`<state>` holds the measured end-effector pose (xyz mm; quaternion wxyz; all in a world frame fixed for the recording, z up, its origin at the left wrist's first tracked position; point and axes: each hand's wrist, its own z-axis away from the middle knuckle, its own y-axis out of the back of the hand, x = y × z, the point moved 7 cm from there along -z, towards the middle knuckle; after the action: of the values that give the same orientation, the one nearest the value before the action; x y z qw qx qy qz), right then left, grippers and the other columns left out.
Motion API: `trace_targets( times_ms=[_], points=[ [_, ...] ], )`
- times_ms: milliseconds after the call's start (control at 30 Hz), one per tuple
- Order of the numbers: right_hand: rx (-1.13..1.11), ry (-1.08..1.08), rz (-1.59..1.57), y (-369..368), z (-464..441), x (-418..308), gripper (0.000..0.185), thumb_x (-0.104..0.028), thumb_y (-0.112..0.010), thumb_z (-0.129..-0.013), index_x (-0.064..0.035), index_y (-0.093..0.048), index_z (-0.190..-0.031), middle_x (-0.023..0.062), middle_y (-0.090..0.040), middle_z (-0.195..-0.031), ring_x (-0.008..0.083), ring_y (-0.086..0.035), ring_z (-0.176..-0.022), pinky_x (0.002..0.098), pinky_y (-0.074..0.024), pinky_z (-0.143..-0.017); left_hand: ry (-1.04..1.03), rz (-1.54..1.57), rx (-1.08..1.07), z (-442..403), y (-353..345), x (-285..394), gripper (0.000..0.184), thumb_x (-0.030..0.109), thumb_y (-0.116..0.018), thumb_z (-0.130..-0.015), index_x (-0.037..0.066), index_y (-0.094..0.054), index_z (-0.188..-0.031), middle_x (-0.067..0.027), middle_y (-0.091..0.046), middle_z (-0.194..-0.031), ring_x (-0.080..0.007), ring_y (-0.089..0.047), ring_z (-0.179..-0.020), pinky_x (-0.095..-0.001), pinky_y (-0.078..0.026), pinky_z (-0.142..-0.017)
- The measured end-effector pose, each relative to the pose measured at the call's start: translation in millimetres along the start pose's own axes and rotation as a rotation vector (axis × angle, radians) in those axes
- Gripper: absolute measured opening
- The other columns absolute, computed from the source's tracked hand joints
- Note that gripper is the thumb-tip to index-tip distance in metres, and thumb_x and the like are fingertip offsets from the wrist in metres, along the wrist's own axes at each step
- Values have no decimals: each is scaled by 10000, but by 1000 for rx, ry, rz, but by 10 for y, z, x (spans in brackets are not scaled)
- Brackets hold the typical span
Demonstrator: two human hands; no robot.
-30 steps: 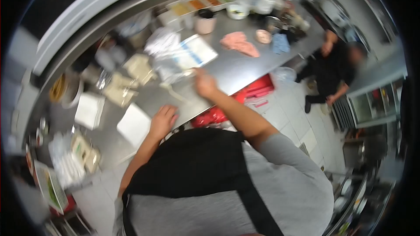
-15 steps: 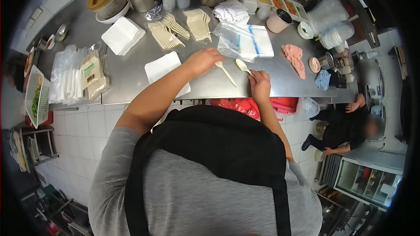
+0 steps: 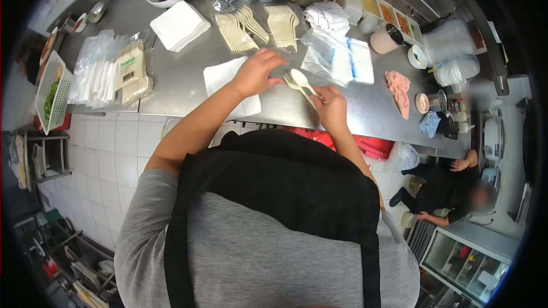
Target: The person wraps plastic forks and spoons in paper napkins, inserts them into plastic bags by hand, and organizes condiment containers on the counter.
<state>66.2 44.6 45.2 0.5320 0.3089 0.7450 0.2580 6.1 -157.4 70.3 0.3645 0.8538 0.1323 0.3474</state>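
My right hand (image 3: 331, 106) is closed on the handles of a cream plastic spoon (image 3: 301, 78) and a cream plastic fork (image 3: 293, 84). The two lie side by side over the steel counter, heads pointing up and left. My left hand (image 3: 258, 72) is open just left of the fork's tines, with fingers apart and nothing in them. Partly under my left forearm is a white paper napkin (image 3: 220, 74), flat near the counter's front edge.
Behind are bundles of plastic forks (image 3: 235, 33) and spoons (image 3: 282, 27), a napkin stack (image 3: 180, 26) and clear plastic bags (image 3: 337, 57). A pink cloth (image 3: 398, 94) lies right. Wrapped cutlery (image 3: 132, 74) sits left. Another person (image 3: 442, 185) is at the far right.
The spoon and fork have come together, with my right hand now on both handles. My left hand has drawn back from the fork and opened. The camera view has shifted.
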Motion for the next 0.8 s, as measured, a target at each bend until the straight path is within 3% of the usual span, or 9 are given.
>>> trace_targets(
  times_ms=[67,300,400,500,633,733,800],
  points=[
    [-17,-26,-29,-101,-20,-99,196,-58,-714,-736,-28,-706,-929,147,-617,-835,312,-608,-739,390,-485,-679,-30,22,-4,-22,25,41,460,151,-800,-634,115,-643,-1065,-52,-605,-1053,-277,-542,-1023,-370,-470,-888],
    [-73,-17,57,-277,18,-62,179,-92,-711,-740,-27,-703,-907,147,-600,-814,336,-601,-758,405,-488,-694,-21,-51,26,246,465,129,532,146,-813,-612,118,-627,-1110,-50,-607,-1080,-273,-531,-1064,-370,-461,-913],
    [-70,-3,67,-295,30,2,168,-101,-712,-739,-30,-700,-891,151,-602,-819,341,-599,-767,414,-488,-702,100,1,-173,713,676,135,580,128,-810,-598,146,-608,-1141,-49,-585,-1160,-285,-509,-1132,-407,-436,-945],
    [-88,-3,98,-287,-13,7,162,-107,-709,-741,-34,-699,-885,155,-601,-818,346,-597,-774,423,-489,-711,217,-235,-273,1307,814,4,607,146,-817,-582,170,-606,-1151,-62,-537,-1256,-308,-473,-1206,-442,-411,-971],
    [-169,89,135,-382,-156,-264,151,-109,-707,-743,-49,-696,-881,149,-608,-819,343,-599,-812,431,-492,-715,180,-257,-244,1651,747,-24,629,158,-814,-588,187,-592,-1177,-65,-491,-1323,-305,-440,-1247,-432,-395,-959],
    [-130,347,39,-620,-265,-742,153,-108,-714,-736,-51,-692,-876,130,-609,-817,332,-597,-811,427,-495,-717,166,-318,-173,1602,604,176,448,168,-742,-686,162,-616,-1116,-54,-532,-1265,-285,-491,-1172,-414,-416,-923],
    [-212,401,0,-831,-344,-1029,158,-95,-720,-718,-57,-695,-870,98,-618,-841,306,-589,-831,398,-493,-751,178,-322,-155,1686,501,93,330,144,-696,-724,139,-627,-1047,-37,-574,-1189,-260,-526,-1123,-390,-437,-894]
  ],
)
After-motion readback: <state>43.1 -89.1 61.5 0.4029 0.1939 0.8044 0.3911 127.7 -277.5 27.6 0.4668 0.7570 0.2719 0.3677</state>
